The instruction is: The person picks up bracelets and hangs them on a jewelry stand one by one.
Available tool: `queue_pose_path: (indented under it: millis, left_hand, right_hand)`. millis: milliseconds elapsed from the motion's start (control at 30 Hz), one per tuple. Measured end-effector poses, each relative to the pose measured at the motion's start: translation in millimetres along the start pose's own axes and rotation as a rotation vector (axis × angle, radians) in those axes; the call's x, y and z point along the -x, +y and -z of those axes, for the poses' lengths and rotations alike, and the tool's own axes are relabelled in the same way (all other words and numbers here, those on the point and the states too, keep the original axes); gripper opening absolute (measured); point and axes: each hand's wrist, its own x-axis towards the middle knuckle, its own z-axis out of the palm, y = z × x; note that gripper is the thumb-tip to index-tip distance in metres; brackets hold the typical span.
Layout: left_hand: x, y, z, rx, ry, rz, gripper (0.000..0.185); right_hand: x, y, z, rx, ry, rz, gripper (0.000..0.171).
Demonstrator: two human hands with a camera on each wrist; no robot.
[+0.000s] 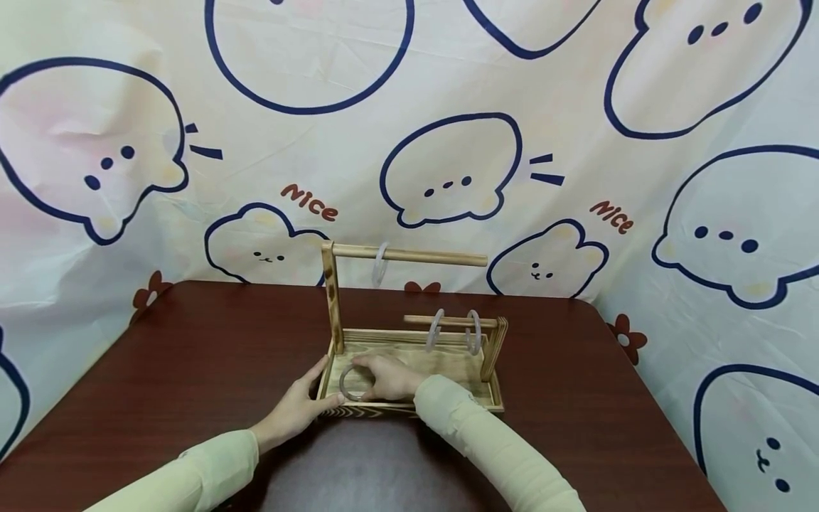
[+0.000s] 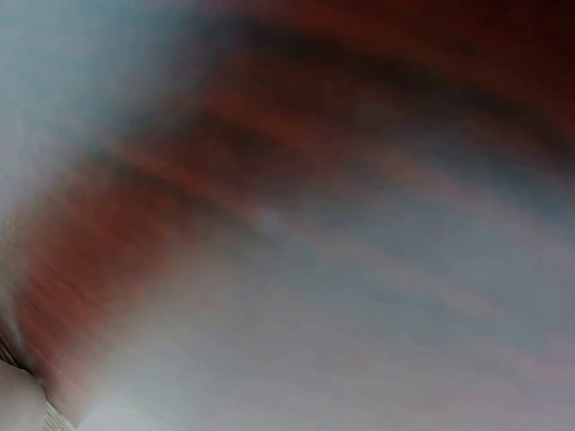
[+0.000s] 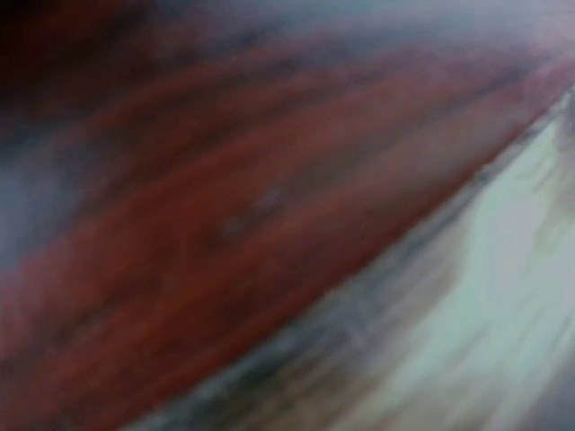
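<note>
In the head view, a wooden jewellery stand with a shallow tray base is on the table. My left hand holds the tray's front left corner, thumb at the front edge and fingers along the left side. Over the tray, my right hand pinches a translucent bangle at its right side. Another bangle hangs from the tall upper bar. Two more bangles, one left and one right, hang on the short lower bar. Both wrist views are badly blurred.
The dark red-brown table extends around the stand. Behind it hangs a pale cloth printed with cartoon outlines, which also continues along both sides. The upper bar's right end is free, as is the lower bar's left end.
</note>
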Motion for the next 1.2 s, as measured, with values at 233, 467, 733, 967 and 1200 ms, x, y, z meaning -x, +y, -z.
queue_pose_path:
  millis: [233,467,733,967,1200]
  left_hand:
    - [1.6,-0.3,-0.9,-0.019,0.021,-0.029,0.085]
    - [3.4,0.2,-1.2,0.004,0.007,-0.005,0.085]
    - [2.9,1.5,1.3,0.003,-0.009,0.012,0.085]
    - [4.0,0.3,0.0,0.013,-0.019,0.021,0.086]
    - [3.0,1.8,0.6,0.009,-0.011,-0.006,0.085]
  right_hand:
    - [1.4,-1.4,2.2,0.104,0.034,0.060,0.068]
    - [2.4,-4.9,4.3,0.141,0.036,0.092,0.065]
    - [5.3,-7.1,9.7,0.132,0.086,0.086,0.068]
    - [6.7,-7.9,14.6,-0.015,0.096,0.020,0.081]
    - [8.0,-7.8,16.0,-0.115,0.185,0.016,0.073]
